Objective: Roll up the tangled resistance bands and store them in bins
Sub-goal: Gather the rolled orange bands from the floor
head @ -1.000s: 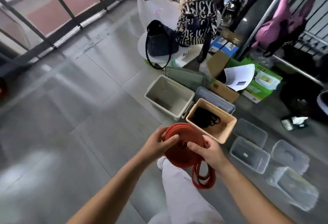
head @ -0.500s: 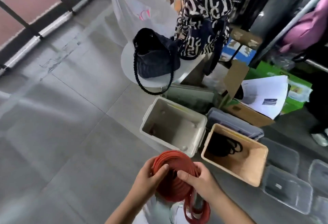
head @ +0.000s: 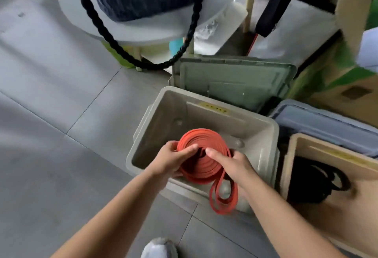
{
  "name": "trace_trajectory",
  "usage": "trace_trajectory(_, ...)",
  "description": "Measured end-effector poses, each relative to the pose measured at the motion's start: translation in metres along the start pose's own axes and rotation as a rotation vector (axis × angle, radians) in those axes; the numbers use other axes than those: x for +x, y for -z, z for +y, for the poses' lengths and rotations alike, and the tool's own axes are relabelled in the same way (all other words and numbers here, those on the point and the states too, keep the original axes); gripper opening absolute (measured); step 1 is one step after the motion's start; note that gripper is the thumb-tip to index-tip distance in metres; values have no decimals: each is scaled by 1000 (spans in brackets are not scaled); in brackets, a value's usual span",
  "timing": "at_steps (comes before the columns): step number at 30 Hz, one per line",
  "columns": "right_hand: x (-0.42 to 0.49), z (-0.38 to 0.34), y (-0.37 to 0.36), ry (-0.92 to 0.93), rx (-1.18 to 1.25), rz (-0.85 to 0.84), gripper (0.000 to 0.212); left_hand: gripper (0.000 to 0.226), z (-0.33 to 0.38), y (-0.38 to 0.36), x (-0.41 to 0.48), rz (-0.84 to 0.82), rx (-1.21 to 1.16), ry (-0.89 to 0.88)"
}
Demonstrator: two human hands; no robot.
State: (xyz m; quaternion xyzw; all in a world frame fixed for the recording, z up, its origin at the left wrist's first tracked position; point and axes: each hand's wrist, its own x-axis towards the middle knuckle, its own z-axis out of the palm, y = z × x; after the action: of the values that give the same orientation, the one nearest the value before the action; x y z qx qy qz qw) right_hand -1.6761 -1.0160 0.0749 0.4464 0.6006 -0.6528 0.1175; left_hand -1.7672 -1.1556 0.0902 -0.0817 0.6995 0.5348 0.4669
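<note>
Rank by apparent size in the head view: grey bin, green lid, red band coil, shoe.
1. grey bin
2. green lid, partly hidden behind the bin
3. red band coil, held nearer the camera, which may inflate it
4. shoe, cut off by the frame edge, so its rank is unsure

coil [head: 204, 135] over L bin [head: 255, 135], lid [head: 235, 73] behind

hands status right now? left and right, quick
Left hand: holding the rolled orange band at its left edge.
Right hand: holding the same band, over the grey bin.
</note>
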Motion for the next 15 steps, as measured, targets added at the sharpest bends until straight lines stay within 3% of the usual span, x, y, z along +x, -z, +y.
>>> trace_trajectory(2, 42, 13, -4, -28, -27, 1, 47, 33, -8, 1, 38, -4, -87, 88)
trace_trajectory(5, 100, 35, -11, -26, -142, 34, 75, 20, -22, -1, 93, 42, -99, 140)
trace_trajectory(11, 170, 56, -30, -95, -294, 8, 69, 22, -51, 2, 169, 79, 37, 299)
trace_trajectory(15, 188, 66, -38, -83, -569, 26, 72, 34, -63, 1, 185, 105, 102, 275)
